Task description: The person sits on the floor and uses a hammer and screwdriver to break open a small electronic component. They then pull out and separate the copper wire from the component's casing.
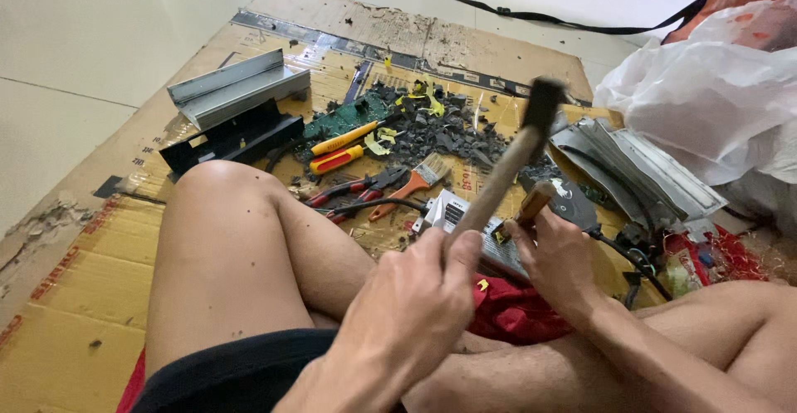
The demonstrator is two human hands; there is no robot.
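Observation:
My left hand [411, 297] grips the wooden handle of a hammer [510, 160]. Its dark head is raised and blurred above the work. My right hand [554, 257] holds a short wooden-handled tool [533, 202], point down, against a grey metal electronics box [452, 210] lying on the cardboard [75, 297] in front of my legs. A red cloth [515, 312] lies under my right hand. My bare left knee rises just left of the box.
Past the box lie an orange-handled paintbrush [415, 179], red pliers [349, 193], two screwdrivers [339, 149], a green circuit board [344, 118] and a pile of dark fragments [444, 127]. Metal channel [237, 85] and black bracket [224, 141] left; metal plates [635, 168] and white bag [706, 89] right.

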